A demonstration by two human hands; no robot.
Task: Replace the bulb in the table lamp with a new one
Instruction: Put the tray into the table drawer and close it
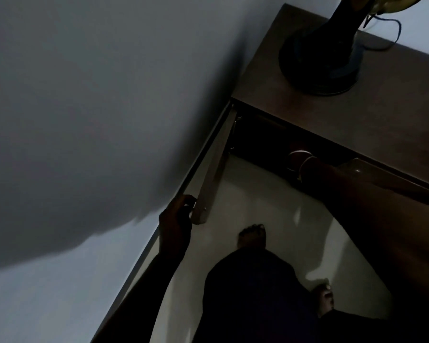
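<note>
The table lamp's dark round base (320, 58) stands on top of a brown cabinet (357, 120) at the upper right; its shade is cut off by the frame. The cabinet door (216, 169) is swung open to the left. My left hand (176, 219) grips the door's lower edge. My right arm, with bangles at the wrist, goes into the dark cabinet opening, where my right hand (295, 148) is mostly lost in shadow. No bulb is visible.
A thin blue cord (391, 33) trails from the lamp across the cabinet top. A grey wall fills the left side. Pale floor (270, 199) lies below the cabinet, with my two bare feet and dark trousers on it. The room is dim.
</note>
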